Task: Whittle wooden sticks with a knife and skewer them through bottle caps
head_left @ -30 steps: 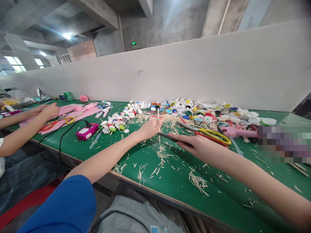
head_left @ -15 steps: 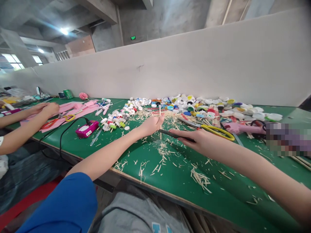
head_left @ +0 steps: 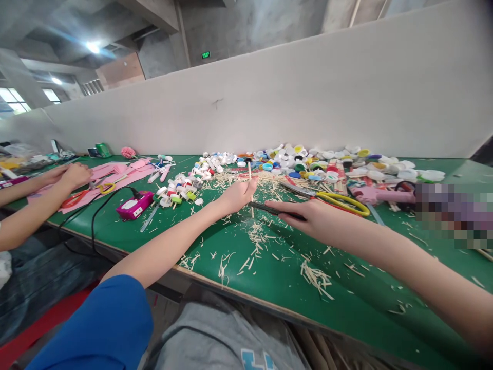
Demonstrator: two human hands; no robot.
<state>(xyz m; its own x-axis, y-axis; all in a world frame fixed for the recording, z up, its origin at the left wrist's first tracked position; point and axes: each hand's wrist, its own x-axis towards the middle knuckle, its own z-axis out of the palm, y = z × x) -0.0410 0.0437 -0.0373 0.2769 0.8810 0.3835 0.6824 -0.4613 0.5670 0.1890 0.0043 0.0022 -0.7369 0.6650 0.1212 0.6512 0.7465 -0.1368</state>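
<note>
The left hand (head_left: 235, 198) is holding one thin stick (head_left: 249, 170) upright in bent fingers, which are hiding its middle, above the green table (head_left: 277, 288). The right hand (head_left: 306, 216) is gripping one black tool (head_left: 271, 208) by the stick's lower end, but I cannot tell if they are touching. One pair of scissors (head_left: 324, 197) and too many caps (head_left: 287, 153) to count are lying behind, and a green sign (head_left: 206, 55) is showing writing too tiny to read.

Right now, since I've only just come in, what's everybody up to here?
The left hand holds a thin stick upright, and the right hand holds a dark tool at its lower part. Shavings lie scattered on the green table, with plastic caps piled behind. Further left, a co-worker's hands are by pink sheets.
</note>
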